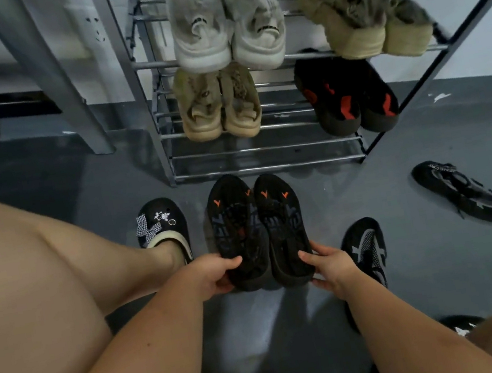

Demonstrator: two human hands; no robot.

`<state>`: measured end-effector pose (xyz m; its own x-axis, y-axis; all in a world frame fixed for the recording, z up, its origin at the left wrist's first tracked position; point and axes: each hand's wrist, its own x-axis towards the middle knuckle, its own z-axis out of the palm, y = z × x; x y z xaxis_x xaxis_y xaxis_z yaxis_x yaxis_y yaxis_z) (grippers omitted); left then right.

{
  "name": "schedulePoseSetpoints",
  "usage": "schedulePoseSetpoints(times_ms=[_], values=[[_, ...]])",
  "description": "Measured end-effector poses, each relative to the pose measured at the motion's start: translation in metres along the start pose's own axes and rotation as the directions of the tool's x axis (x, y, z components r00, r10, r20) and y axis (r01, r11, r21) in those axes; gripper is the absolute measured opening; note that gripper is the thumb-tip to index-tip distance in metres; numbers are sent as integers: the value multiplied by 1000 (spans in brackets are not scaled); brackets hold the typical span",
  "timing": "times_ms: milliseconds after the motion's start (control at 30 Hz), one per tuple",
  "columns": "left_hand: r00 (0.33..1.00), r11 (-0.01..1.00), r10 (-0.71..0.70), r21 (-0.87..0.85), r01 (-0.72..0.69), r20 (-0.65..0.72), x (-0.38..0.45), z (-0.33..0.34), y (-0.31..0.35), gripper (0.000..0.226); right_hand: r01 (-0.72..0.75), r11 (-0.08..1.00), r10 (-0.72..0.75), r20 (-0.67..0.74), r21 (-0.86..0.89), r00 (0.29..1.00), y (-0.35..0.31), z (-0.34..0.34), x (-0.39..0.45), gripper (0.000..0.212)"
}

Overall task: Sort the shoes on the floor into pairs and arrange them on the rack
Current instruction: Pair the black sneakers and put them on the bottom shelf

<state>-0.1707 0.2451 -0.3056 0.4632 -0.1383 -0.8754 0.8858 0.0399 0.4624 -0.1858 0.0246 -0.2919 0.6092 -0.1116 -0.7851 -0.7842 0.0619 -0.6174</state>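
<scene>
Two black sneakers with orange marks sit side by side, toes toward the rack. My left hand grips the heel of the left sneaker; my right hand grips the heel of the right sneaker. The metal rack stands just beyond them. Its top shelf carries a white pair and a tan fuzzy pair. The shelf below has a beige pair and a black-and-red pair. Two black-and-white shoes lie apart on the floor, one beside my right hand, one farther right.
My left foot wears a black clog with charms, left of the held pair. A grey metal post stands at the left. The rack's lowest rails carry nothing. Another dark shoe peeks out by my right knee.
</scene>
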Motion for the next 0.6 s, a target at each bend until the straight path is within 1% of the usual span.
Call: schedulePoseSetpoints(times_ms=[67, 167, 267, 333, 467, 600], values=[[1000, 1000, -20, -8, 20, -5, -3, -3, 1, 21, 10, 1000, -10, -16, 0, 1000, -2, 5, -2, 50], [999, 999, -31, 33, 32, -7, -4, -5, 1, 12, 19, 1000, -20, -27, -8, 999, -3, 5, -3, 51], [1000, 996, -18, 82, 19, -13, -4, -4, 3, 8, 21, 1000, -21, -19, -15, 1000, -1, 0, -4, 51], [1000, 996, -17, 92, 17, -2, -5, -3, 6, 11, 19, 999, -20, -10, -27, 1000, 1, -3, -4, 50], [1000, 991, 1, 135, -3, 11, -5, -1, 12, 26, 22, 999, -22, 4, -33, 1000, -1, -7, -1, 50], [999, 989, 35, 146, -35, 2, -2, -3, 25, 30, 41, 999, -41, 15, -25, 999, -15, -4, 7, 50]])
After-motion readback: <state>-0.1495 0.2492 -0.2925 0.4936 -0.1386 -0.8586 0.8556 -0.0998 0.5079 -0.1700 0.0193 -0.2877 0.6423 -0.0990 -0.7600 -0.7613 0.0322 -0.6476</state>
